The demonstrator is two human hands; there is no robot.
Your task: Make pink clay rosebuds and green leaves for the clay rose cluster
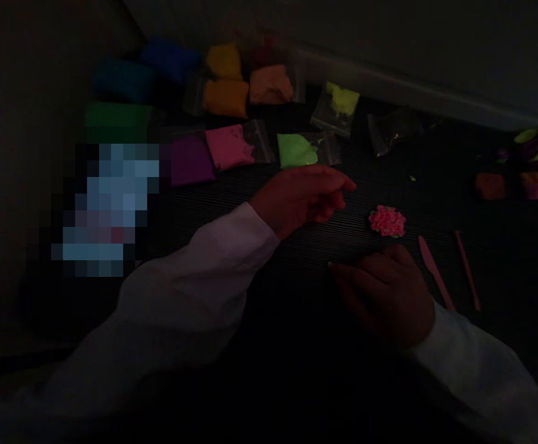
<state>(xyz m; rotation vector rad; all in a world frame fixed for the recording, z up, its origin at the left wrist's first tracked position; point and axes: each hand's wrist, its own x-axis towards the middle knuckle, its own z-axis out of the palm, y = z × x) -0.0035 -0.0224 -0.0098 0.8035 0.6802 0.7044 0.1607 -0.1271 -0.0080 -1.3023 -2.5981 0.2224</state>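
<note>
The scene is very dark. My left hand [303,197] hovers over a dark ribbed mat [296,259], fingers loosely curled and pointing right, with nothing visible in them. My right hand [386,296] rests knuckles-up on the mat with its fingers pressed down on a tiny green bit [330,264] at the fingertips. A small pink clay flower cluster [387,221] with green edges lies on the mat between the two hands, just right of my left fingertips. Both arms wear white sleeves.
Several clear bags of coloured clay lie along the back: green [296,150], pink [230,145], purple [191,160], orange [225,97], yellow-green [341,102]. Two pink modelling tools [435,271] [467,269] lie right of my right hand. Clay pieces [534,176] sit far right. A blurred patch [111,203] is at left.
</note>
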